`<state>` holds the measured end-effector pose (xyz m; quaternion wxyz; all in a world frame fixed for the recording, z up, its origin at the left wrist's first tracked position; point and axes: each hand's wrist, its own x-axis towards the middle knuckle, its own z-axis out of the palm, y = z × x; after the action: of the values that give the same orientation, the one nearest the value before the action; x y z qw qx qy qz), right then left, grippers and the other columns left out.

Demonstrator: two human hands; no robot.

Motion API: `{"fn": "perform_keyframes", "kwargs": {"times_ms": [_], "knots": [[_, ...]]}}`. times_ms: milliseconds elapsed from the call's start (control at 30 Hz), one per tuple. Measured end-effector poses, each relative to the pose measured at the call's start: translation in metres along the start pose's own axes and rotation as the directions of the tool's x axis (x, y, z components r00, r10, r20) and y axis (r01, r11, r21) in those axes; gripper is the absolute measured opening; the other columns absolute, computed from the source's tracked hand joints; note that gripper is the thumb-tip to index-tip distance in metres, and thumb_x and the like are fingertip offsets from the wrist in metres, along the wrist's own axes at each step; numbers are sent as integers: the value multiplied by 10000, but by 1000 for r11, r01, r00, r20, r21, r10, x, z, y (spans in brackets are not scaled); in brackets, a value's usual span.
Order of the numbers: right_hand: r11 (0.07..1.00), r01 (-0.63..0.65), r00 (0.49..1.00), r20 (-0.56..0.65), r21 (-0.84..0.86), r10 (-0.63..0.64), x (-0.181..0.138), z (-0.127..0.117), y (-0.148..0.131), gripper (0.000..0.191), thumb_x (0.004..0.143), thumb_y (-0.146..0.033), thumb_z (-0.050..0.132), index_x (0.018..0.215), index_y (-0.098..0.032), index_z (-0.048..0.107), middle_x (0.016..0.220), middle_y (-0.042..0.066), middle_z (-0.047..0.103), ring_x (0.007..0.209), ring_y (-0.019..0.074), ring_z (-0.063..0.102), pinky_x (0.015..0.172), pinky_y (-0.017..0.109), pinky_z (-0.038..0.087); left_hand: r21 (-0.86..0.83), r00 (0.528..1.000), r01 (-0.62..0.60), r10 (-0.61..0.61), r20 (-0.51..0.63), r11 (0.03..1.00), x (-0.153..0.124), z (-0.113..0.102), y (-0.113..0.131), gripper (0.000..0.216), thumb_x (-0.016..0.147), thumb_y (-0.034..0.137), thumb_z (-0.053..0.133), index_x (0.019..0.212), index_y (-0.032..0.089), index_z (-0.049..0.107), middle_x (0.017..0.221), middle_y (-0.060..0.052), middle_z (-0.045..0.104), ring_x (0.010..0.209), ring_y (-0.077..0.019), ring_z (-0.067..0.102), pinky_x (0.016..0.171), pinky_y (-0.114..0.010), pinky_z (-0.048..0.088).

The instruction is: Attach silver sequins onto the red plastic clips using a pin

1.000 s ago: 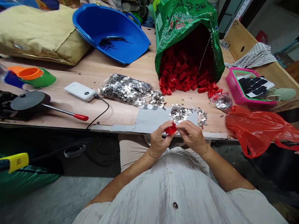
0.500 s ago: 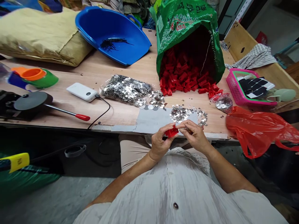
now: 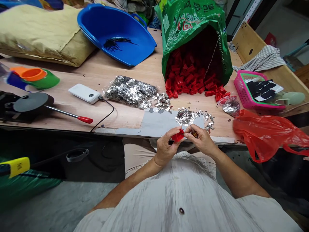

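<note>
Left hand gripped red part; right hand, at its three o'clock, held slim tool; steady bracing seemed wise.

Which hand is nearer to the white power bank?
Left. The left hand, holding a red piece, is right of the power bank and nearer the person; the right hand is farther right.

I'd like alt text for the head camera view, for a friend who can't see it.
A person's left hand holds a small red part at the front edge of a wooden workbench, while the right hand, gripping a slim object, is close beside it. Beyond are a pile of silvery pieces, a green sack spilling red parts and a blue basin.
</note>
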<state>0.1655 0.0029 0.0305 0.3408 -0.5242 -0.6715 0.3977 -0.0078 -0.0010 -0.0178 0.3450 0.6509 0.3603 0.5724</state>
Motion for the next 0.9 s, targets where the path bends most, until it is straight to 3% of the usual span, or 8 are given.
{"fn": "perform_keyframes", "kwargs": {"times_ms": [200, 467, 633, 900], "knots": [[993, -30, 998, -65, -116, 22, -4, 5, -7, 146, 893, -326, 565, 810, -208, 589, 735, -8, 602, 651, 130, 513, 618, 254, 392, 105, 997, -76, 79, -22, 992, -1, 1, -2, 379, 820, 183, 710, 1172, 237, 583, 1220, -84, 697, 1105, -212, 677, 952, -392, 574], [978, -199, 978, -48, 68, 203, -1, 11, 4, 116, 809, -273, 577, 724, -199, 553, 670, -30, 590, 574, 109, 494, 559, 233, 391, 143, 987, -164, 163, 17, 976, -3, 3, -6, 412, 839, 145, 674, 1222, 255, 571, 1234, -83, 689, 1131, -215, 663, 996, -414, 552], [972, -208, 976, -46, 108, 214, 0, 12, 5, 93, 791, -257, 564, 722, -200, 540, 670, -36, 574, 574, 104, 484, 571, 234, 399, 145, 980, -200, 196, 42, 969, -1, 2, -7, 374, 850, 134, 651, 1200, 247, 587, 1198, -89, 705, 1123, -223, 666, 995, -437, 553], [979, -203, 976, -75, 28, 204, -2, 10, -5, 99, 801, -262, 544, 730, -193, 539, 688, -24, 571, 620, 112, 496, 615, 240, 405, 149, 949, -316, 311, 60, 937, 5, 3, -5, 394, 840, 67, 629, 1201, 218, 584, 1192, -119, 703, 1109, -225, 670, 978, -440, 558]]}}
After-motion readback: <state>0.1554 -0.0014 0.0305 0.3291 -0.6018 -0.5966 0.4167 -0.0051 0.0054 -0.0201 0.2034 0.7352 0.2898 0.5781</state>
